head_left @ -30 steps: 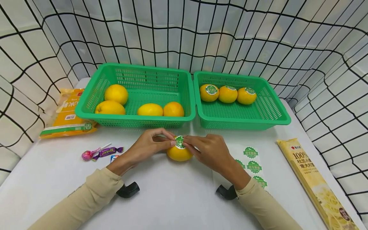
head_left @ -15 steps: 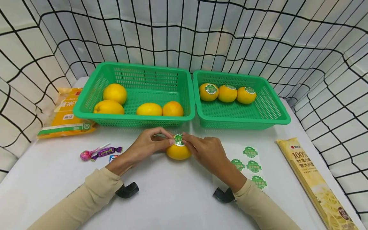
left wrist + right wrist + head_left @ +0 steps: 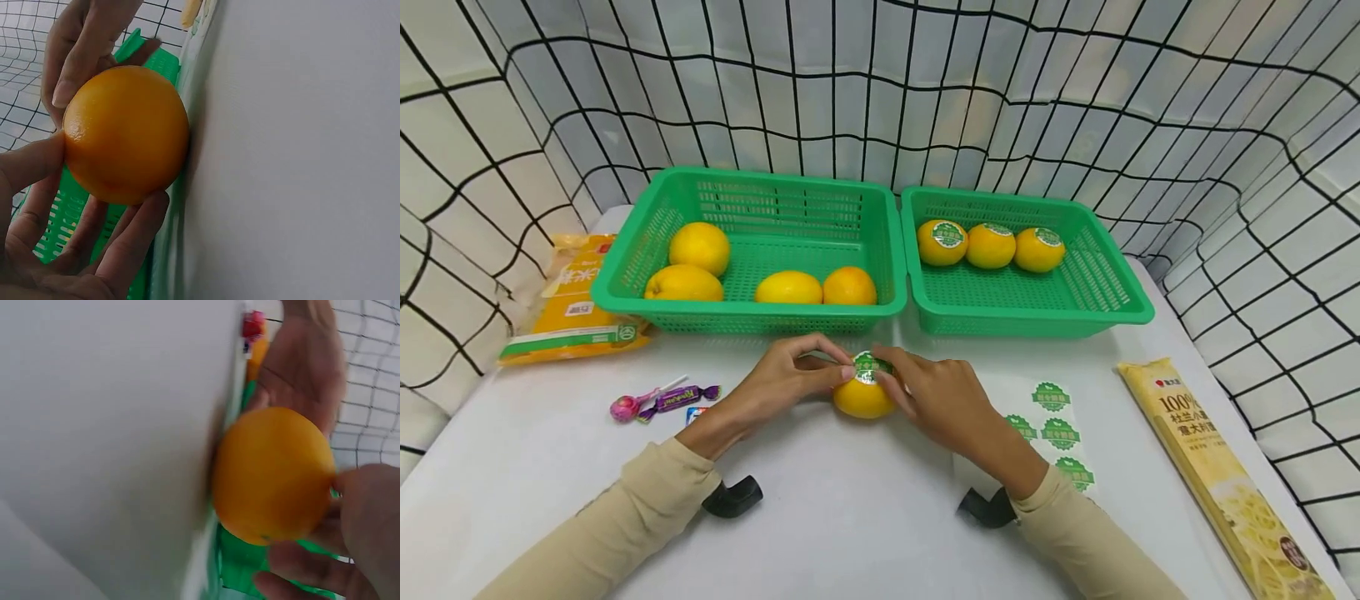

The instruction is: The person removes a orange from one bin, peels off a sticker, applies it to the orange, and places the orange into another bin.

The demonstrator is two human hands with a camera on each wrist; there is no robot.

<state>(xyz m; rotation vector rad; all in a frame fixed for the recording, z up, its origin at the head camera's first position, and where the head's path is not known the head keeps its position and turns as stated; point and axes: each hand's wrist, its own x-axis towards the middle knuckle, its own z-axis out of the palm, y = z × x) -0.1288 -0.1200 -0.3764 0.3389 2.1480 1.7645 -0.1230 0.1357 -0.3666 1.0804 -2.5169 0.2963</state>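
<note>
An orange (image 3: 861, 403) rests on the white table between both hands, a round green-and-white sticker (image 3: 867, 367) on its top. My left hand (image 3: 793, 375) holds the fruit from the left, thumb and fingertips spread round its side in the left wrist view. From the right, my right hand (image 3: 943, 400) has its thumb and index finger at the sticker's edge, the thumb lying on the peel. The right wrist view shows the orange (image 3: 272, 475) with the right fingers curled beside it, somewhat blurred. The sticker is out of sight in both wrist views.
Behind stand two green baskets: the left one (image 3: 752, 307) holds several unstickered fruits, the right one (image 3: 1037, 319) three stickered ones. A sticker sheet (image 3: 1015, 393) lies partly under the right forearm. Candies (image 3: 677, 398), an orange packet (image 3: 576, 308) and a pasta packet (image 3: 1217, 467) flank the hands.
The right thumb and index finger have spread apart at the sticker, the thumb moving lower onto the orange. The left hand keeps its hold. The sticker lies flatter against the peel.
</note>
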